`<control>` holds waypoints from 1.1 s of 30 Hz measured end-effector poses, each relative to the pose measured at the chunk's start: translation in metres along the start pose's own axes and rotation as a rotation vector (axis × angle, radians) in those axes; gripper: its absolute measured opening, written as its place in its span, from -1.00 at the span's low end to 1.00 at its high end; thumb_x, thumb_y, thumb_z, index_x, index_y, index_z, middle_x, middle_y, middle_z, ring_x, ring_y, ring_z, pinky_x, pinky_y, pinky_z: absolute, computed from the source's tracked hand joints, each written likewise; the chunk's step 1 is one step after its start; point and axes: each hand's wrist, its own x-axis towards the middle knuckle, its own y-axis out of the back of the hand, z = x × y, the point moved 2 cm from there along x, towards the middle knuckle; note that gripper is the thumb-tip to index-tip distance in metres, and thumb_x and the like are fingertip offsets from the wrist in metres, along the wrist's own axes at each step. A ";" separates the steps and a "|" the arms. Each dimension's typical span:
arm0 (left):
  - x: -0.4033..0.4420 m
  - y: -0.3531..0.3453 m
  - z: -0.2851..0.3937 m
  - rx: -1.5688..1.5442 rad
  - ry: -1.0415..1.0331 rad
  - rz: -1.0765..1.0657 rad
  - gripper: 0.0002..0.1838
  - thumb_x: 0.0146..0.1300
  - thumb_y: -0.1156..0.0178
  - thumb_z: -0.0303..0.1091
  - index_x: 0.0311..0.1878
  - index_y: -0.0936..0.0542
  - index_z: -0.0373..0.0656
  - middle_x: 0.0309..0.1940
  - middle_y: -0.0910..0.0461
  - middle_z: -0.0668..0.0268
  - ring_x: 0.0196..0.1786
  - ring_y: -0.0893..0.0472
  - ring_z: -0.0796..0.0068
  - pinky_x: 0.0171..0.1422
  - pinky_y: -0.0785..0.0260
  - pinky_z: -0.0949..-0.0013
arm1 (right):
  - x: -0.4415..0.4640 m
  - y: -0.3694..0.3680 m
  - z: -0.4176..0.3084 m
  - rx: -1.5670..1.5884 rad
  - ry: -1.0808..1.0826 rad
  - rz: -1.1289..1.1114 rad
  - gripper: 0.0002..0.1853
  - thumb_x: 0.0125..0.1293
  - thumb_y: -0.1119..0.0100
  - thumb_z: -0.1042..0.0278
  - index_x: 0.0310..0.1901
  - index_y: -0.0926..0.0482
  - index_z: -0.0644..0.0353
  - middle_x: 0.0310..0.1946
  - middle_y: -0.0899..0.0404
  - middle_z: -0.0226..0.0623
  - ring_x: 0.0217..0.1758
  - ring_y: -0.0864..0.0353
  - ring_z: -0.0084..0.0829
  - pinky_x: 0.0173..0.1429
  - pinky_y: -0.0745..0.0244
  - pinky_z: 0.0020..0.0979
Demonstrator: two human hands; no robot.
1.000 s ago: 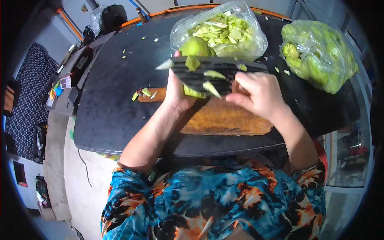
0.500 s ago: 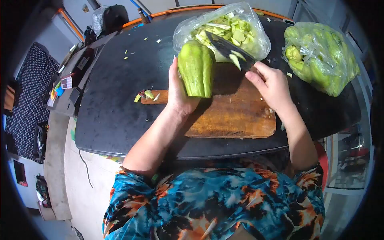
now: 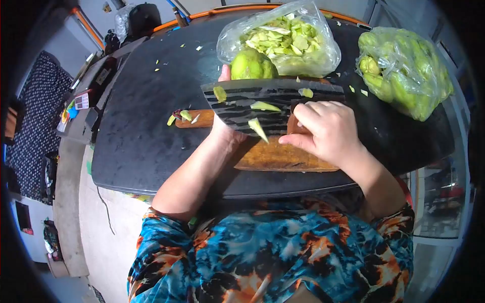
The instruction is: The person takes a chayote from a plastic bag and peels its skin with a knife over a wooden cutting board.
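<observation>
Apparently for steadiness, the left hand (image 3: 226,133) cups a green chayote (image 3: 252,64), partly hidden by the knife (image 3: 232,103), whose handle (image 3: 295,122) the right hand (image 3: 328,126) clasps alongside. Slivers (image 3: 265,106) cling to the blade; the cutting board (image 3: 293,157) lies beneath both grips, perhaps to catch scraps.
</observation>
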 end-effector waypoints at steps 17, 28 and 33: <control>0.015 0.021 -0.002 -0.202 0.161 -0.015 -0.24 0.40 0.28 0.35 0.33 -0.38 -0.09 0.21 -0.49 0.16 0.22 -0.49 0.18 0.32 -0.34 0.04 | -0.006 -0.003 0.023 0.181 -0.189 -0.054 -0.60 0.13 -0.34 -0.12 -0.44 -0.51 0.06 -0.62 -0.52 -0.40 -0.53 -0.60 -0.28 -0.46 -0.43 -0.29; -0.011 -0.005 0.008 -0.124 0.199 -0.038 -0.27 0.32 0.16 0.39 0.23 -0.46 -0.02 0.01 -0.59 0.23 -0.02 -0.61 0.24 0.02 -0.49 0.13 | 0.001 -0.006 0.093 0.045 -0.637 -0.117 -0.55 0.33 -0.13 -0.13 -0.33 -0.58 0.18 -0.44 -0.62 -0.05 -0.33 -0.63 -0.01 -0.27 -0.51 -0.13; -0.003 0.004 -0.003 -0.242 0.201 -0.170 -0.20 0.30 0.19 0.45 0.25 -0.44 -0.06 0.01 -0.57 0.16 -0.04 -0.61 0.20 -0.01 -0.52 0.11 | -0.015 -0.008 0.105 0.188 -0.604 -0.031 -0.55 0.35 -0.11 -0.15 -0.27 -0.62 0.15 -0.54 -0.58 -0.09 -0.42 -0.62 -0.07 -0.31 -0.46 -0.22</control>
